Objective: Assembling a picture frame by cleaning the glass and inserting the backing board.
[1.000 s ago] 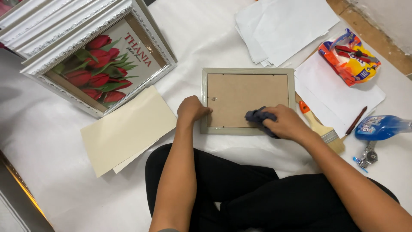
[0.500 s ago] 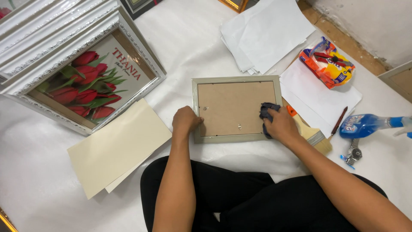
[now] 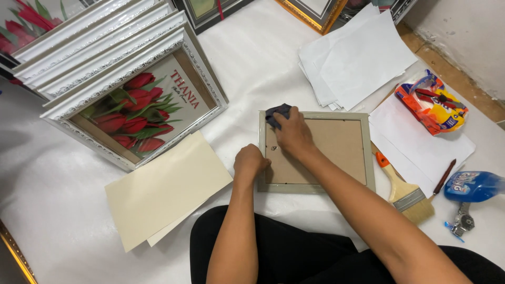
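A small picture frame (image 3: 316, 152) lies face down on the white-covered floor (image 3: 252, 68), just in front of the seated person's knees, its brown backing board up. The right hand (image 3: 292, 134) presses a dark blue cloth (image 3: 277, 114) onto the frame's upper left corner, fingers curled over the cloth and holding it. The left hand (image 3: 250, 161) is closed into a loose fist with nothing in it (resting against the frame's left edge). Cream paper sheets (image 3: 165, 189) lie to the left, a paintbrush (image 3: 404, 190) and blue spray bottle (image 3: 474, 186) to the right, and a tulip print in a silver frame (image 3: 138, 108) beyond.
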